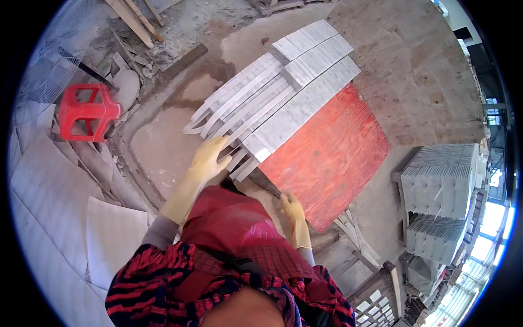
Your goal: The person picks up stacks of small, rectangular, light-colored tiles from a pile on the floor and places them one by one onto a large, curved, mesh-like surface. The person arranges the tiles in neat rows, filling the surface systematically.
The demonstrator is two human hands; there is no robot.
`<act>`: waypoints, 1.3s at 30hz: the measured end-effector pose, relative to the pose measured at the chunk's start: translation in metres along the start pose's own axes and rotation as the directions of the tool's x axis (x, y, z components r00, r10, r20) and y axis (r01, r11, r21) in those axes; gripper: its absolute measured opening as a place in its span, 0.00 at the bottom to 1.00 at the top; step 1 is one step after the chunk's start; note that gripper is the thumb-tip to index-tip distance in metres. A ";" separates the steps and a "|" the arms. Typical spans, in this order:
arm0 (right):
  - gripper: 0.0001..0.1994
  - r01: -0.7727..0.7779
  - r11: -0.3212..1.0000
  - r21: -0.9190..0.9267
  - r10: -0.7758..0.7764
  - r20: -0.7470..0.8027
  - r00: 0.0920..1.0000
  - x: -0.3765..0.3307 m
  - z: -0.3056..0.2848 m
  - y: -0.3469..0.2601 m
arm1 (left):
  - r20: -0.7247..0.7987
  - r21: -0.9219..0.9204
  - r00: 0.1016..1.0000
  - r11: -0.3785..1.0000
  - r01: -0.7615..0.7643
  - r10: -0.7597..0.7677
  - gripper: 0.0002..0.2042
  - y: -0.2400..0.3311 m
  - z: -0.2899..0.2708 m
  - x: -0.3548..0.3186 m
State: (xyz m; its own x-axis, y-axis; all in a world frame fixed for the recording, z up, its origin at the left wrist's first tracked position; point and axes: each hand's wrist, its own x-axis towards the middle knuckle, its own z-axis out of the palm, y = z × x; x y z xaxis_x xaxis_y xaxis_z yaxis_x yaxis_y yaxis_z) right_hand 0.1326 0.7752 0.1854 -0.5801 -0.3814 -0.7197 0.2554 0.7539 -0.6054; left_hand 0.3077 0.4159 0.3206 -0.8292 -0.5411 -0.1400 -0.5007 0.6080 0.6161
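My left hand (pixel 208 157), in a yellow rubber glove, is open, thumb apart from the fingers. Its fingertips are at the near ends of long pale grey stone-like strips (pixel 255 109); whether they touch is hard to tell. Beside the strips lie rows of grey slabs (pixel 305 106), with shorter stacked blocks (pixel 318 60) at the far end. My right hand (pixel 292 209), gloved alike, is closed with curled fingers by the near left edge of a red wooden board (pixel 329 158). What it holds, if anything, is hidden.
A red plastic stool (pixel 90 111) stands at left near pale sheets (pixel 52 201). Timber lengths (pixel 131 22) and rubble lie at far left. Stacks of grey tiles (pixel 438 182) stand at right. Wooden slats (pixel 354 231) and a crate of pale pieces (pixel 378 297) are at near right.
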 end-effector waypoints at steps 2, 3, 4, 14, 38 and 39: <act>0.26 -0.203 0.966 0.162 0.203 0.017 0.979 -0.008 -0.013 0.058 | 0.020 0.024 0.999 0.999 -0.031 0.031 0.33 -0.010 0.013 0.046; 0.26 -0.284 0.929 0.239 0.294 -0.008 0.956 -0.023 -0.015 0.073 | 0.028 0.031 0.998 0.998 -0.054 0.053 0.33 -0.014 0.017 0.070; 0.26 -0.351 0.876 0.331 0.386 -0.042 0.922 -0.042 -0.016 0.091 | 0.051 0.020 0.994 0.995 -0.099 0.098 0.33 -0.013 0.022 0.094; 0.26 -0.588 0.529 0.612 0.739 0.008 0.673 -0.162 0.049 0.072 | 0.454 0.220 0.865 0.914 -0.341 0.214 0.40 0.000 0.081 0.347; 0.26 -0.829 0.171 0.532 0.891 0.276 0.360 -0.178 0.189 -0.070 | 0.494 0.628 0.765 0.439 -0.643 0.414 0.32 -0.049 0.290 0.633; 0.26 -0.831 0.170 0.530 0.890 0.279 0.360 -0.181 0.193 -0.072 | 0.498 0.616 0.751 0.433 -0.658 0.433 0.31 -0.049 0.290 0.634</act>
State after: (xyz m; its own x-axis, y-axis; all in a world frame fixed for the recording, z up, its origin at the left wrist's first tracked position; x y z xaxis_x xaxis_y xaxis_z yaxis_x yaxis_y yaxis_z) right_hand 0.3685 0.6865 0.2941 0.2339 0.3845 -0.8930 0.9355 0.1613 0.3145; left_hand -0.2652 0.2117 -0.0226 -0.9634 0.1463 -0.2248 0.1760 0.9772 -0.1183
